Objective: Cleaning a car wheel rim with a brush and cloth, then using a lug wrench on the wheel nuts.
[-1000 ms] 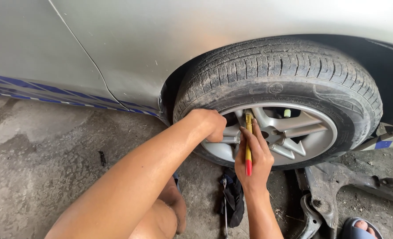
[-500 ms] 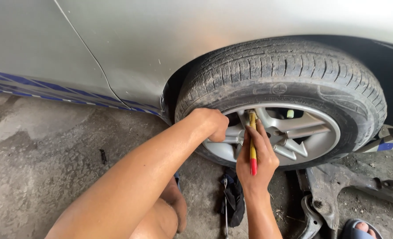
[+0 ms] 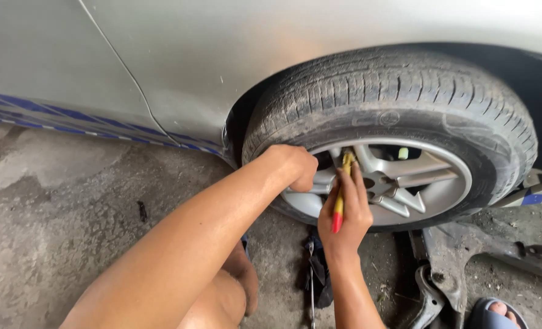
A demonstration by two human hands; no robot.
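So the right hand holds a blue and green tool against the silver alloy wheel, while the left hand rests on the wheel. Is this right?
Not quite: the colour is wrong. In the head view the right hand holds a yellow and red tool against the silver alloy wheel, while the left hand rests on the wheel.

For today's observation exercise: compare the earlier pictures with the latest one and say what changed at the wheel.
Hardly anything: the right hand with the yellow and red tool edged slightly along the rim. The left hand stays fisted against the silver wheel. Tyre and car unchanged.

Spokes (image 3: 405, 176) crowd rim gaps; open concrete floor (image 3: 70, 213) left.
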